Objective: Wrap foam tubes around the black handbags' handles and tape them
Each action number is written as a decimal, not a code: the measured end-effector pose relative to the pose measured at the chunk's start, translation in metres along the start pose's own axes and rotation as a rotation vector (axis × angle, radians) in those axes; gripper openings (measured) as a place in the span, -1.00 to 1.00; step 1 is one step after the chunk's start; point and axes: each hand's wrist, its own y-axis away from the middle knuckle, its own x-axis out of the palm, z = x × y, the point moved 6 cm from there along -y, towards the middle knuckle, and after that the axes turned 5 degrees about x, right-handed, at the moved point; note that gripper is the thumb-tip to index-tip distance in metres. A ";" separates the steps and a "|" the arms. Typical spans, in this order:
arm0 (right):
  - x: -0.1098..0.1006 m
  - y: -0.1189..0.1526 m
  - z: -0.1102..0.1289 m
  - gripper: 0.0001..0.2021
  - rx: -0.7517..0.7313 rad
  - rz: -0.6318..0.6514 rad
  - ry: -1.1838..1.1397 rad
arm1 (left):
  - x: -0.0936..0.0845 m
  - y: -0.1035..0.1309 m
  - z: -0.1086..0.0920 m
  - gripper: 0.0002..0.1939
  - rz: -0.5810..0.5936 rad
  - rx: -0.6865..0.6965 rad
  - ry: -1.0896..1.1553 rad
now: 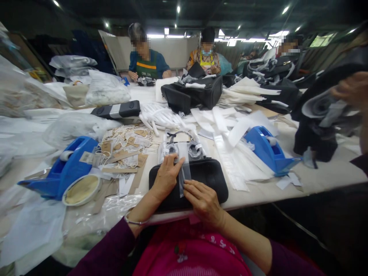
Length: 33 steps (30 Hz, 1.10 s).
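L/R grips [166,174] [202,197] @ strip [186,166], "OML…" apron [146,69]

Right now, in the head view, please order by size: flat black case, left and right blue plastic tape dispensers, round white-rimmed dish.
1. Flat black case
2. Left blue dispenser, right blue dispenser: left is nearer, so order unsure
3. Round white-rimmed dish

Left hand: on the strip [184,163], fingers spread, above the black case; the left hand [168,174] wears a bracelet [136,221] at the wrist
Right hand: fingertips at the strip's near end — the right hand [202,199] lies over the case [211,178]
Behind the case: clear-wrapped rings [195,149]
Left side: blue dispenser [69,166], round dish [82,189] beside it, tags [129,142] in a heap
Right side: second dispenser [268,149] — white sheets [238,165] near it
Across the table: two people at work, black bag [192,92] before them
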 end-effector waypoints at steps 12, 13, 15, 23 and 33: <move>-0.004 0.008 0.015 -0.83 -0.005 0.038 0.059 | -0.008 0.011 -0.008 -0.55 0.058 0.277 0.137; -0.004 0.007 0.016 -0.83 -0.005 0.046 0.063 | -0.009 0.010 -0.009 -0.57 0.066 0.273 0.123; -0.005 0.006 0.017 -0.83 -0.002 0.068 0.075 | -0.008 0.010 -0.009 -0.58 0.077 0.266 0.099; -0.001 0.010 0.021 -0.79 0.015 0.105 0.132 | -0.010 0.013 -0.018 -0.57 0.076 0.292 0.015; -0.002 0.017 0.030 -0.78 0.021 0.077 0.188 | -0.015 0.028 -0.025 -0.57 0.128 0.369 0.074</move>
